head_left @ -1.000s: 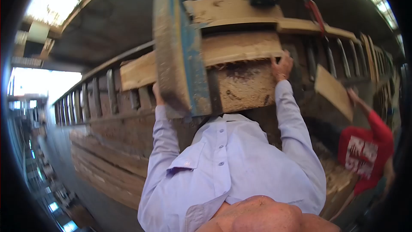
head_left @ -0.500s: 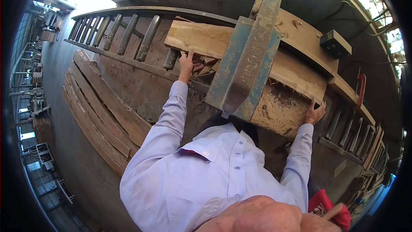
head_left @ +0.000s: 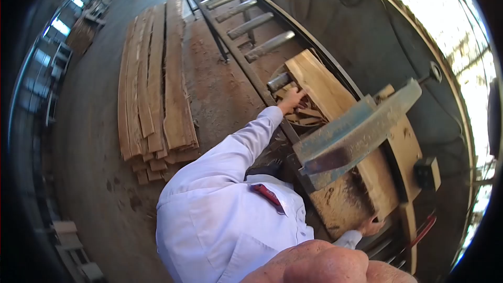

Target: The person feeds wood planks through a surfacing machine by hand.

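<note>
A thick wooden board (head_left: 325, 86) lies on a machine's wooden table (head_left: 343, 204), running under a worn blue-grey metal guard (head_left: 356, 131). The guard hides its middle. My left hand (head_left: 292, 100) is closed on the near edge of the board's far part, above a round container of wood offcuts (head_left: 309, 115). At the board's other end, my right hand (head_left: 371, 225) grips the near corner, its fingers partly hidden and slightly blurred. A wooden fence (head_left: 406, 141) stands along the board's far side.
A roller conveyor (head_left: 251, 23) extends away from the machine. Long rough planks (head_left: 157, 78) are stacked on the floor at left. A red clamp (head_left: 422, 230) and a dark block (head_left: 427, 173) are by the fence. A red-handled object (head_left: 268, 196) sits in the shirt pocket.
The head view has turned toward the left, so the conveyor and plank stack appear more upright. Both hands stay at the board, whose position against the guard looks about the same.
</note>
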`<state>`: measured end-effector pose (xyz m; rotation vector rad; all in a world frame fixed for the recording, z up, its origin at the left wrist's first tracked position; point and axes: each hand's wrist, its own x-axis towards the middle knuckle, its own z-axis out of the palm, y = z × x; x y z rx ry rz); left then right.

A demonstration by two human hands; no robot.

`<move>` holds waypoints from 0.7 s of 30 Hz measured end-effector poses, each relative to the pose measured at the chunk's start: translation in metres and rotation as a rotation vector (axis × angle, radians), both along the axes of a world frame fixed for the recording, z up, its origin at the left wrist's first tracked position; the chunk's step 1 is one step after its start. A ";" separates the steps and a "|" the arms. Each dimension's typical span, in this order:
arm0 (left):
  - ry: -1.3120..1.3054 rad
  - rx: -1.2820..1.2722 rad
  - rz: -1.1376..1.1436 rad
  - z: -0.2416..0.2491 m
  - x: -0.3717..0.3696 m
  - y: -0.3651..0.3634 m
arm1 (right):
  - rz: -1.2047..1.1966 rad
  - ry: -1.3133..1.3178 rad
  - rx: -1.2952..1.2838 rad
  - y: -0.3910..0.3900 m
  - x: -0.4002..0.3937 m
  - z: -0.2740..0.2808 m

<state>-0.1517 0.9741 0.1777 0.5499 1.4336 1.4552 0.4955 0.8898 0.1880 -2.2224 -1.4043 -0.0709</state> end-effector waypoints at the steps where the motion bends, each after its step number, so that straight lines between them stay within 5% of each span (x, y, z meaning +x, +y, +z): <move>1: 0.010 0.011 -0.016 -0.009 -0.003 0.003 | 0.032 0.003 0.017 0.001 -0.001 -0.001; 21: 0.139 -0.061 0.011 0.000 0.000 0.001 | -0.115 -0.050 -0.125 -0.001 0.005 -0.009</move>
